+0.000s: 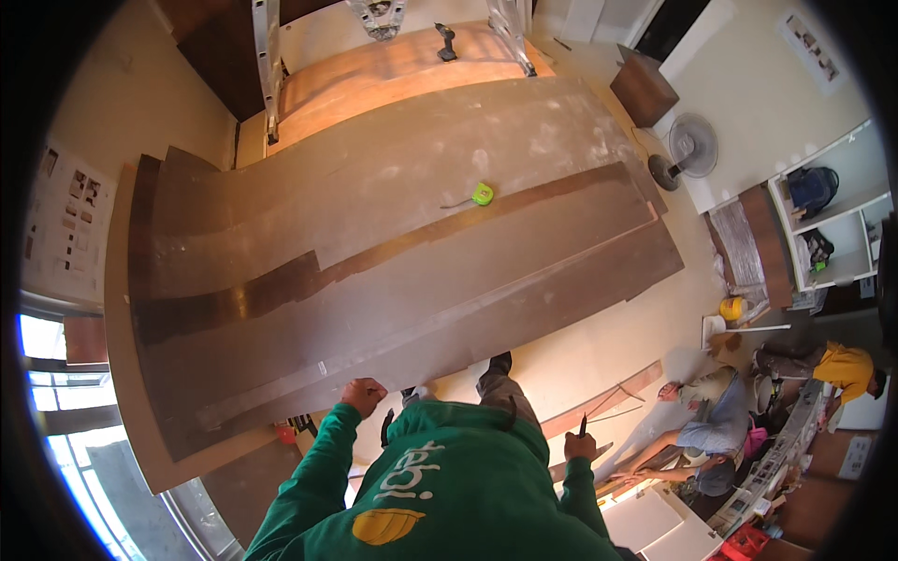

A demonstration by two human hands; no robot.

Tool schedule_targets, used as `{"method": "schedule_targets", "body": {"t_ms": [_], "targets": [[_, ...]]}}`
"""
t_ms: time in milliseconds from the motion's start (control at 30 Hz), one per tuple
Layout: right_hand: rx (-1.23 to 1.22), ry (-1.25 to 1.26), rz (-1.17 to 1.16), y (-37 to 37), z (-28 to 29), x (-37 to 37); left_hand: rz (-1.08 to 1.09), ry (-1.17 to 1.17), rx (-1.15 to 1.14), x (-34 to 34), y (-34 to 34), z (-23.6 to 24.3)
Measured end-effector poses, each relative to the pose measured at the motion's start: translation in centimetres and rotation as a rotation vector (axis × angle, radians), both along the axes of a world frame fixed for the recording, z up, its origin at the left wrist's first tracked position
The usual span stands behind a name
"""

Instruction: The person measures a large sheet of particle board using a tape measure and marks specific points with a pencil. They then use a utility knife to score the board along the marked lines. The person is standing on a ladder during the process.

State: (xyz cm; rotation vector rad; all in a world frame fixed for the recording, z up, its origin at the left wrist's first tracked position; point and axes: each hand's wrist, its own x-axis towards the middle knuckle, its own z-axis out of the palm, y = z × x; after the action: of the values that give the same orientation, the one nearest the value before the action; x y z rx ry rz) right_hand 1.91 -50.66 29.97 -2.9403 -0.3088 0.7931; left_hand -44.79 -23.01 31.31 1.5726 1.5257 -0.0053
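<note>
My right hand [580, 446] is closed round a thin dark pen-like tool [584, 425], its tip pointing up, beside my body. My left hand [363, 396] hovers by the near edge of a large grey-brown sheet [449, 290], fingers curled together. Whether something small sits in its fingertips, I cannot make out. Farther up the stacked sheets lies a bright green tape measure [482, 194], its blade pulled out a little to the left. A darker strip [524, 201] of sheet runs across the stack.
Beyond the sheets, a cordless drill [446, 42] stands on an orange-brown board between ladder legs [268, 75]. A fan [690, 148] stands at the right. Two people, one in a yellow top [845, 370], sit or crouch at the lower right. Boards lie on the floor near them.
</note>
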Motion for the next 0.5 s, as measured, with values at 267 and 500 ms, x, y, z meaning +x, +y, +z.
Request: {"method": "schedule_targets", "body": {"t_ms": [267, 500], "targets": [[0.037, 0.584, -0.642, -9.0, -10.6, 12.4, 0.161, -0.006, -0.020, 4.3, -9.4, -1.4], [0.074, 0.566, 0.038, 6.0, -17.8, 25.4, 0.580, 0.305, 0.060, 4.9, -19.8, -2.9]]}}
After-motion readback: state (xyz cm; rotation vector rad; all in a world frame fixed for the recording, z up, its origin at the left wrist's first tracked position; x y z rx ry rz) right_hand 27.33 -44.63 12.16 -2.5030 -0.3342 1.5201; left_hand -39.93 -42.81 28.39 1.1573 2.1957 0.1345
